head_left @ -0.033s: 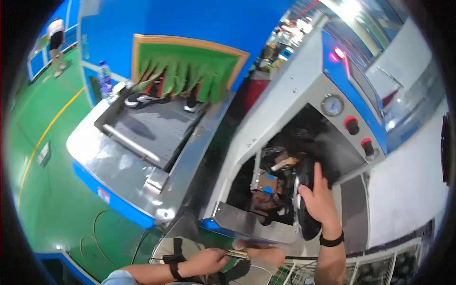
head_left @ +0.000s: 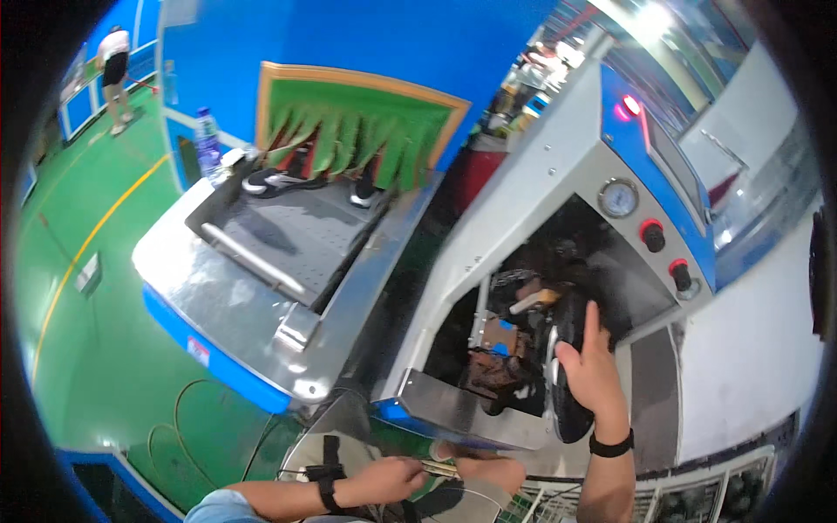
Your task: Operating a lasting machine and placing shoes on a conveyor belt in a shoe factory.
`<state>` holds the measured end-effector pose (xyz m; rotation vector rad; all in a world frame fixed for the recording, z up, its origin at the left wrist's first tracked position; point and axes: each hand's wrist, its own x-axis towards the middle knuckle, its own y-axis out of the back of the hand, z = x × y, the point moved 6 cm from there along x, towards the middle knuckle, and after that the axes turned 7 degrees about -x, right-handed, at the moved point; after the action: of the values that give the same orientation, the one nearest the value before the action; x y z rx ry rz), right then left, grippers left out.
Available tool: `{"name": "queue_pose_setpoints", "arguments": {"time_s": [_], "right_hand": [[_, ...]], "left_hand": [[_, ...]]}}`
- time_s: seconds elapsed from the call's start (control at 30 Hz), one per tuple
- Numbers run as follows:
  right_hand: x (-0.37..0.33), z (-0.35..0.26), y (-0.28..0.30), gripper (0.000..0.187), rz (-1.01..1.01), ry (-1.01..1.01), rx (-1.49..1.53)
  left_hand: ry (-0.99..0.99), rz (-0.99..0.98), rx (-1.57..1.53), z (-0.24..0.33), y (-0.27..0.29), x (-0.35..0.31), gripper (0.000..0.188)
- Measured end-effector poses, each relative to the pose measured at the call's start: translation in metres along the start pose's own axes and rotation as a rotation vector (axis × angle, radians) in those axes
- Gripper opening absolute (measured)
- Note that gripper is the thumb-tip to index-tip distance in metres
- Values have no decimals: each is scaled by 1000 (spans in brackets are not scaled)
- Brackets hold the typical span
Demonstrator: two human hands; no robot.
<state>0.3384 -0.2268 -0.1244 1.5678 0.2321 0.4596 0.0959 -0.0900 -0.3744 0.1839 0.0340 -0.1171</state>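
Observation:
My right hand (head_left: 595, 375) grips a black shoe (head_left: 571, 410) with a pale sole edge, thumb on one side and a finger stretched along it. The shoe stands on end at the opening of a grey and blue machine (head_left: 523, 200), beside brown and dark parts (head_left: 497, 370) inside. Pale vapour drifts near the shoe's upper end. Low in front of me, my left hand (head_left: 397, 479) is closed, its fingers curled near a thin pale object (head_left: 440, 469) by my knee. What it holds, if anything, I cannot make out.
To the left, black-and-white shoes (head_left: 266, 182) lie on a grey conveyor (head_left: 296, 222) under green strip curtains (head_left: 366, 131). A purple-labelled bottle (head_left: 207, 144) stands beside it. The machine has a gauge (head_left: 618, 198) and red-collared knobs (head_left: 652, 235). A white wire rack (head_left: 689, 488) is lower right; a person (head_left: 114, 74) stands far left.
The view has shifted slightly, so the machines appear a little farther right and lower. Both hands keep their poses, the right still on the shoe.

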Motion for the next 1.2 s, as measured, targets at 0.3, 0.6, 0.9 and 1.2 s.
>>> {"name": "queue_pose_setpoints", "arguments": {"time_s": [0.3,0.6,0.9,1.2], "right_hand": [[-82,-22,23,97,314,35,163],[-266,-42,-1,85,317,100,-29],[-144,-27,-41,55,-239,-329,2034],[-218,18,-4,82,553,-93,1155]], "left_hand": [[-68,-221,-34,32,-44,0,40],[233,-589,-1460,131,-16,-1,55],[498,-266,-799,79,-29,-15,51],[421,-153,-567,71,-25,-36,39]]}}
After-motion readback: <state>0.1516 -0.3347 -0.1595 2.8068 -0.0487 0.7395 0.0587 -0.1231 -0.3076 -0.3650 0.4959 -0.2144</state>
